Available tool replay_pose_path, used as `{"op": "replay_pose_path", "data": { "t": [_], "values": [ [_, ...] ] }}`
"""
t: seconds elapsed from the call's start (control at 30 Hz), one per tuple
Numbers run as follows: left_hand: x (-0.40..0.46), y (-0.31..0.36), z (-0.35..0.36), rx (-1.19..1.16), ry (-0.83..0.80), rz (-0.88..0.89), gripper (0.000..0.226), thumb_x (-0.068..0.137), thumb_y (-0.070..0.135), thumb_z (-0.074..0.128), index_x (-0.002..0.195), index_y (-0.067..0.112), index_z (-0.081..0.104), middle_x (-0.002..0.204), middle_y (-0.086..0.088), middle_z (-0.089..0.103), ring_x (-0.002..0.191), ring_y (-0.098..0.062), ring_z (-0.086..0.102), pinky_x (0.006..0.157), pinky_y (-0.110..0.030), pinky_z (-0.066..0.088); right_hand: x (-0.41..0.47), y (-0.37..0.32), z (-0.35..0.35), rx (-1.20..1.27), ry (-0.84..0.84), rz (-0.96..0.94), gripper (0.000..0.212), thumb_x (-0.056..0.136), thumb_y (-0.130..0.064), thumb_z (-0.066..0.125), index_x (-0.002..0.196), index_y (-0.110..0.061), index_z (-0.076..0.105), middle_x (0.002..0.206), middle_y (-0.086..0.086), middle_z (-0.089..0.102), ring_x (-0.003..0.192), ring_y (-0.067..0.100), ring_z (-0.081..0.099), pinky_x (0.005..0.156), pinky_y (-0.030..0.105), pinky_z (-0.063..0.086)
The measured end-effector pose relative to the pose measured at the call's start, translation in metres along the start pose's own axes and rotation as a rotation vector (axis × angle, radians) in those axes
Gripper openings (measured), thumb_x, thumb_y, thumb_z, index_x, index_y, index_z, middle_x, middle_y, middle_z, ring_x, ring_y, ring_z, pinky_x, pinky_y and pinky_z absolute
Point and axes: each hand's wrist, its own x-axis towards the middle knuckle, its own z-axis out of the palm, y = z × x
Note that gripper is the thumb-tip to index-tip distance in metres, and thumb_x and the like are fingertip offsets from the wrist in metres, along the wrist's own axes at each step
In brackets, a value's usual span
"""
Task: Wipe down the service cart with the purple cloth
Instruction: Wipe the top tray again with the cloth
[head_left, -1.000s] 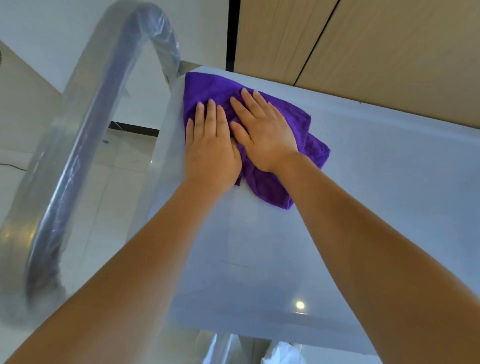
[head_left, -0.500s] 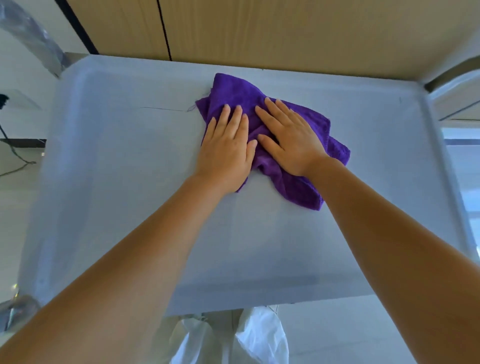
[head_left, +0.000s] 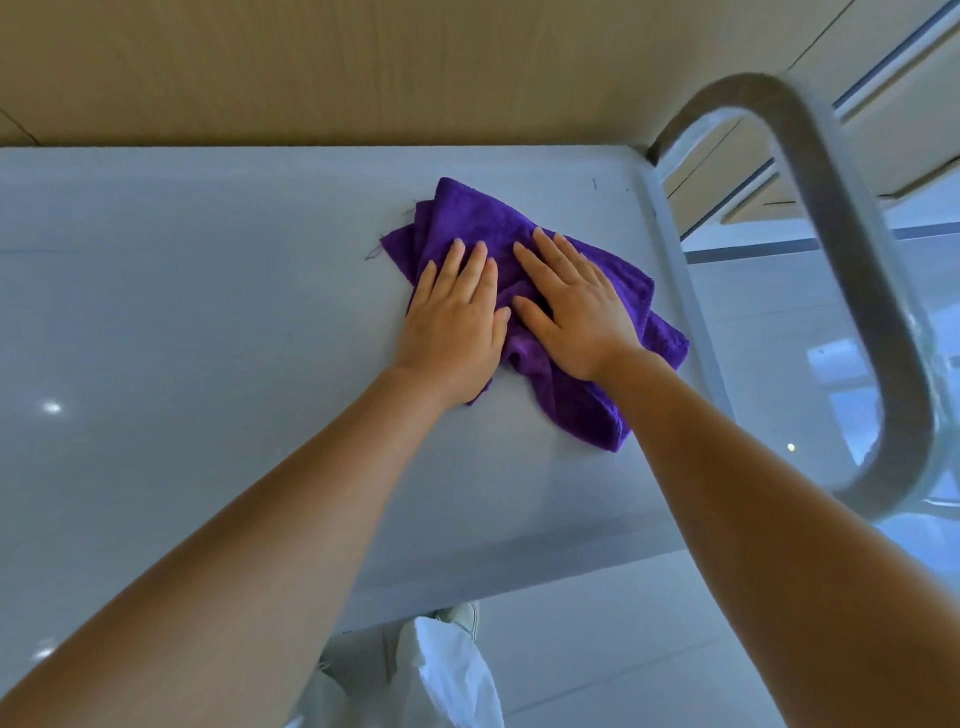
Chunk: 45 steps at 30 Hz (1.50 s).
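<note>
- Two hands lie flat on the cloth (head_left: 566, 312): the left hand (head_left: 454, 325) and the right hand (head_left: 576, 306) sit side by side, fingers straight, pressing down and not grabbing.
- The cloth is bunched up and lies on the cart top (head_left: 208, 338), near the far right corner, just beside the right rim.
- To wipe well, I think both hands should keep pushing down evenly and slide the cloth in long lines, so no strip gets missed.
- Spreading the cloth out flatter would probably let it clean more at once.
- A big part of the top, to the left and near the person, looks like it may need a pass too, but I cannot tell which parts are clean.
- The handle (head_left: 841, 291), a bent metal bar, stands at the right end, close to the cloth. The right hand could bump it on a wide swipe.
- A wood wall (head_left: 363, 67) stands right behind the cart.
- White trousers (head_left: 447, 675) and a shoe (head_left: 462, 616) show below the near edge.
</note>
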Motion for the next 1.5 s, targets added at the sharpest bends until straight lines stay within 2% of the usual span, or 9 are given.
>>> {"op": "replay_pose_path", "data": {
  "t": [0.27,0.43,0.53,0.63,0.93,1.07,1.23,1.37,1.5],
  "values": [
    [0.034,0.046,0.012,-0.109,0.093,0.144,0.056,0.097,0.033,0.025,0.141,0.001,0.034,0.152,-0.013,0.027,0.142,-0.029,0.017,0.114,-0.04,0.011,0.0,0.072,-0.016,0.061,0.032,0.043,0.053,0.098,-0.046,0.028,0.147,-0.029,0.02,0.157,-0.004,0.012,0.144,0.014,0.003,0.115,0.031,0.0],
    [0.008,0.063,0.022,-0.269,0.194,-0.006,0.058,0.094,0.035,0.023,0.142,0.004,0.034,0.151,-0.014,0.028,0.142,-0.031,0.018,0.111,-0.04,0.011,0.016,0.046,-0.036,0.648,0.167,0.309,0.062,0.087,-0.063,0.028,0.122,-0.022,0.057,0.138,0.006,0.048,0.136,0.022,0.03,0.115,0.047,0.011],
    [-0.016,0.065,0.025,-0.298,0.183,-0.226,0.067,0.091,0.043,0.015,0.145,0.005,0.025,0.153,-0.015,0.022,0.142,-0.031,0.016,0.112,-0.042,0.013,0.007,0.013,-0.024,0.317,-0.04,0.28,0.071,0.08,-0.075,0.034,0.143,-0.045,0.021,0.157,0.009,0.006,0.143,0.032,-0.007,0.11,0.055,-0.01],
    [-0.031,0.067,0.029,-0.223,0.093,-0.311,0.076,0.089,0.05,0.008,0.144,0.0,0.025,0.152,-0.019,0.021,0.143,-0.031,0.015,0.114,-0.046,0.009,-0.007,0.009,-0.011,0.149,-0.032,0.184,0.076,0.079,-0.077,0.034,0.144,-0.046,0.011,0.157,0.009,-0.007,0.142,0.031,-0.016,0.11,0.053,-0.014],
    [-0.033,0.066,0.03,-0.144,0.012,-0.202,0.074,0.09,0.06,0.01,0.144,0.013,0.033,0.149,-0.018,0.03,0.138,-0.042,0.021,0.109,-0.058,0.013,-0.075,0.028,0.003,0.183,0.071,0.313,0.063,0.089,-0.063,0.033,0.146,-0.04,0.016,0.158,-0.003,0.005,0.144,0.017,-0.007,0.112,0.038,-0.014],
    [-0.035,0.063,0.03,-0.191,0.021,-0.134,0.076,0.086,0.058,0.013,0.14,0.01,0.04,0.151,-0.011,0.029,0.142,-0.031,0.017,0.109,-0.061,0.004,-0.108,0.025,0.008,0.234,0.151,0.5,0.057,0.093,-0.055,0.034,0.145,-0.036,0.022,0.157,-0.005,0.008,0.144,0.016,-0.005,0.113,0.035,-0.013],
    [-0.031,0.061,0.023,-0.259,-0.034,-0.16,0.095,0.07,0.07,0.002,0.146,0.018,0.029,0.157,0.0,0.014,0.145,-0.017,0.002,0.111,-0.05,-0.008,-0.137,-0.024,0.029,0.284,0.231,0.735,0.054,0.094,-0.049,0.033,0.144,-0.03,0.03,0.155,0.003,0.02,0.144,0.023,0.008,0.114,0.039,-0.003],
    [-0.027,0.056,0.009,-0.394,-0.215,-0.163,0.083,0.08,0.072,0.019,0.146,0.022,0.025,0.158,0.005,0.005,0.144,-0.011,-0.006,0.111,-0.048,-0.013,-0.151,-0.081,0.043,0.207,0.221,0.702,0.052,0.085,-0.045,0.036,0.128,-0.024,0.056,0.137,0.01,0.051,0.128,0.033,0.045,0.105,0.042,0.018],
    [-0.025,0.049,-0.007,-0.384,-0.322,-0.132,0.062,0.095,0.052,0.033,0.146,0.018,0.027,0.158,0.002,0.007,0.144,-0.012,-0.004,0.113,-0.045,-0.007,-0.165,-0.136,0.05,0.276,0.141,0.498,0.042,0.083,-0.04,0.042,0.119,-0.028,0.061,0.132,0.004,0.056,0.124,0.028,0.05,0.104,0.042,0.022]
  ]
}}
